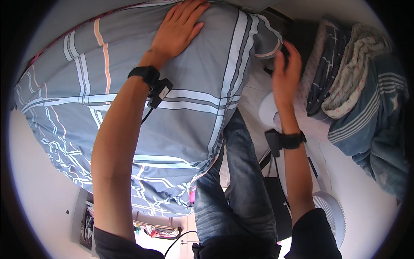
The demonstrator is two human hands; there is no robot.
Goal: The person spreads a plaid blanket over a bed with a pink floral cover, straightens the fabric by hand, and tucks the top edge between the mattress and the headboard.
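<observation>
A grey bed sheet (190,77) with white and orange checked stripes covers the bed and hangs in folds along its near side. My left hand (176,30) lies flat on it near the far edge, palm down, holding nothing. To the right, my right hand (288,73) is raised beside a loose sheet corner (266,43). Its thumb and fingers are apart, the fingertips close to the corner's hem; whether they touch it I cannot tell. Each wrist wears a black strap with a small cabled device, the left device (160,94) and the right device (275,142).
Folded bedding stands at the right: a dark checked quilt (328,64), a floral quilt (349,74) and a blue striped blanket (365,119). A white fan (330,213) is beside my right arm. My legs in jeans (239,181) stand against the bed. An open cabinet (85,223) holds clothes.
</observation>
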